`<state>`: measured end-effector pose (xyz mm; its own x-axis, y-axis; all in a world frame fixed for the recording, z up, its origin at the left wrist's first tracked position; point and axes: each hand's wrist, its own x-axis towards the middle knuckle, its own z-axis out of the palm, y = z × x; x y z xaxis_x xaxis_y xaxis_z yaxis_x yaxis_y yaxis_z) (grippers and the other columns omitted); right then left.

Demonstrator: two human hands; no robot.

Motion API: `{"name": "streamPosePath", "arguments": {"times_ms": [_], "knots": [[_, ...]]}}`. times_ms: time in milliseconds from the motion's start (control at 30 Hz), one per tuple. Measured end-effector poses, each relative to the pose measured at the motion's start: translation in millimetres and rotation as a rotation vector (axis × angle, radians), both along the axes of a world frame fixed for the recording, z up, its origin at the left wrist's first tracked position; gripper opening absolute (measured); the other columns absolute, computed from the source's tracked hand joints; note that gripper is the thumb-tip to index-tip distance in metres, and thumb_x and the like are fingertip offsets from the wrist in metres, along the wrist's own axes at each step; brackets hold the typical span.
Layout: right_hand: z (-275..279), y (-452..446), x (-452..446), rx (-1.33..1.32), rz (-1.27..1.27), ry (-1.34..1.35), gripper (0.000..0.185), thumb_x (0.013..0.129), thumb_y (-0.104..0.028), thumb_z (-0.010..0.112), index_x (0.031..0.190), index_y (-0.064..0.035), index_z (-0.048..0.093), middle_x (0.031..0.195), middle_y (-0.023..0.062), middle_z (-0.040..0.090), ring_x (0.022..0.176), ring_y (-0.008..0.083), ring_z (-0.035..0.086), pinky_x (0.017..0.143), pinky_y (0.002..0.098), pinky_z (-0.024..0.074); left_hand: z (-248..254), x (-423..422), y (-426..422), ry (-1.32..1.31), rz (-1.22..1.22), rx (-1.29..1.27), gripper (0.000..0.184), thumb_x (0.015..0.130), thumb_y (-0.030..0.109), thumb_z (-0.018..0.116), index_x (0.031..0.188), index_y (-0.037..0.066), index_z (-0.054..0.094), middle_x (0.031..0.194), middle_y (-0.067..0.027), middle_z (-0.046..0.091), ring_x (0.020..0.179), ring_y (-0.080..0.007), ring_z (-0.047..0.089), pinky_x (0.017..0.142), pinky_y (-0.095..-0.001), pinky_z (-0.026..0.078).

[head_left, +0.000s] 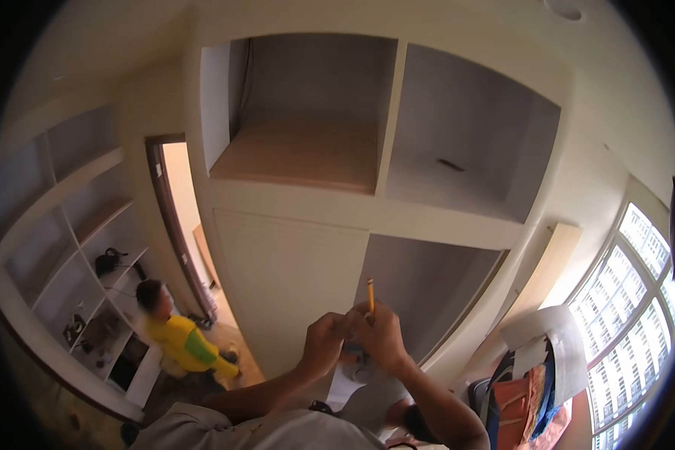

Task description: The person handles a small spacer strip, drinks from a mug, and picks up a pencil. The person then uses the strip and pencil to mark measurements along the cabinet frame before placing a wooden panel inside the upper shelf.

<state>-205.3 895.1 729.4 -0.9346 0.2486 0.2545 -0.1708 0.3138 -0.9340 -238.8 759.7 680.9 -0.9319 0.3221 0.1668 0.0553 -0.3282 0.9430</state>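
My left hand (325, 343) and my right hand (383, 339) meet in front of my chest, before the lower part of a built-in cabinet. A yellow pencil (371, 291) stands nearly upright out of my right hand, its dark-banded end up. The fingers of both hands are closed and their tips come together. Below them shows a small grey-blue thing (352, 349), too blurred to name. What my left fingers pinch, if anything, is hidden.
Ahead is the cabinet with a pale sliding panel (289, 277); a dark stick-like piece (451, 164) lies in its upper right compartment. A person in yellow (184, 341) is at the left by shelves (90, 232). Bags (517, 397) are piled near the window at right.
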Motion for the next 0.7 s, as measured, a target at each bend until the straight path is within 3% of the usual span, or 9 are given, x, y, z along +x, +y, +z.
{"name": "streamPosePath", "arguments": {"times_ms": [67, 100, 200, 300, 367, 433, 533, 700], "knots": [[-14, 3, -7, 0.226, 0.063, 0.124, 0.018, 0.092, -0.014, 0.066, 0.097, 0.0026, 0.07, 0.086, 0.0172, 0.068, 0.073, 0.0272, 0.067, 0.069, 0.038, 0.053, -13, 0, -8, 0.021, 0.018, -0.045, 0.023, 0.101, 0.022, 0.065, 0.097, -0.001, 0.064, 0.089, -0.0062, 0.065, 0.08, -0.0131, 0.064, 0.08, -0.028, 0.054], [-22, 2, -10, 0.199, 0.077, 0.13, 0.018, 0.093, -0.015, 0.066, 0.091, 0.0026, 0.069, 0.082, 0.018, 0.07, 0.071, 0.0252, 0.069, 0.065, 0.0383, 0.0521, -24, -5, -9, 0.018, 0.001, -0.016, 0.023, 0.1, 0.022, 0.066, 0.1, -0.001, 0.065, 0.09, -0.0064, 0.066, 0.081, -0.0137, 0.064, 0.082, -0.0292, 0.055], [-19, 0, -10, 0.065, 0.14, 0.055, 0.018, 0.094, -0.016, 0.066, 0.091, 0.0016, 0.07, 0.075, 0.0154, 0.07, 0.067, 0.021, 0.067, 0.061, 0.0383, 0.0508, -30, 0, -16, 0.003, -0.005, 0.026, 0.024, 0.099, 0.022, 0.067, 0.106, -0.002, 0.067, 0.09, -0.0066, 0.067, 0.082, -0.0144, 0.065, 0.085, -0.0306, 0.055], [27, 14, -15, 0.207, 0.028, -0.006, 0.017, 0.094, -0.016, 0.066, 0.092, 0.0008, 0.07, 0.07, 0.0104, 0.066, 0.065, 0.0152, 0.061, 0.06, 0.0352, 0.0492, -30, -3, -25, 0.003, 0.036, 0.046, 0.027, 0.099, 0.022, 0.068, 0.112, -0.002, 0.068, 0.089, -0.0069, 0.068, 0.084, -0.0146, 0.065, 0.085, -0.0305, 0.054], [45, 47, -42, 0.267, -0.086, 0.263, 0.018, 0.095, -0.017, 0.066, 0.092, 0.0005, 0.07, 0.067, 0.0056, 0.061, 0.064, 0.0104, 0.053, 0.058, 0.0312, 0.0458, -35, -6, -35, 0.012, 0.078, 0.063, 0.025, 0.097, 0.021, 0.071, 0.109, -0.001, 0.068, 0.09, -0.0069, 0.069, 0.084, -0.0156, 0.064, 0.082, -0.0312, 0.052], [81, 87, -66, 0.283, -0.177, 0.331, 0.021, 0.096, -0.021, 0.067, 0.091, 0.0, 0.068, 0.067, 0.0, 0.054, 0.062, 0.0085, 0.046, 0.055, 0.0308, 0.0415, -48, -10, -53, -0.002, 0.103, 0.06, 0.027, 0.098, 0.022, 0.071, 0.111, -0.002, 0.068, 0.09, -0.0072, 0.069, 0.084, -0.0154, 0.064, 0.081, -0.0309, 0.053], [122, 137, -108, 0.03, -0.258, 0.275, 0.023, 0.097, -0.023, 0.068, 0.092, -0.0008, 0.069, 0.068, -0.002, 0.052, 0.055, 0.0078, 0.043, 0.049, 0.0285, 0.0384, -55, -7, -78, -0.03, 0.142, 0.058, 0.026, 0.097, 0.021, 0.071, 0.109, -0.002, 0.068, 0.087, -0.0066, 0.067, 0.079, -0.0148, 0.062, 0.076, -0.0299, 0.051], [147, 190, -162, 0.028, -0.247, 0.205, 0.024, 0.094, -0.023, 0.07, 0.099, 0.0003, 0.07, 0.07, -0.0013, 0.053, 0.055, 0.008, 0.043, 0.048, 0.0259, 0.0385, -118, 1, -129, -0.298, 0.269, 0.149, 0.019, 0.098, 0.017, 0.07, 0.104, 0.0, 0.065, 0.085, -0.0048, 0.063, 0.074, -0.0142, 0.057, 0.07, -0.029, 0.049]]}}
